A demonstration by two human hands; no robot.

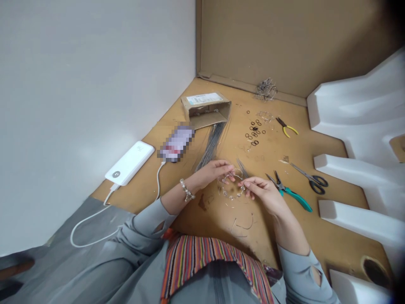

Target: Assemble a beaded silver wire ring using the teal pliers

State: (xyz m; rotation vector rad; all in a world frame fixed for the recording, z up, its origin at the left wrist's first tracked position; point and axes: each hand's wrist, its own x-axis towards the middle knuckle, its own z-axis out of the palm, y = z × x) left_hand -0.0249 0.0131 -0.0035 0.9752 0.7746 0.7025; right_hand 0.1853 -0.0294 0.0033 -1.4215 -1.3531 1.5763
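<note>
Between my two hands is a ring of thin wire strung with clear beads [231,197]. My left hand [219,169] pinches its upper left side, fingers closed on the wire. On the right side, my right hand [257,188] grips the ring between thumb and fingertips. The ring is held just over the table, its beads hanging along the lower curve. Behind the left hand lies a bundle of straight grey wires [210,145]. Close to my right hand rest long-nose pliers with teal handles [292,196], jaws apart. Loose wire offcuts [242,228] lie below the ring.
A cardboard box [209,110] lies open at the back. Dark small rings [255,134], yellow-handled pliers [287,127], scissors [311,179] and a wire tangle [266,89] lie beyond. A phone [177,143] and white power bank [129,164] are left; white foam [344,169] edges the right.
</note>
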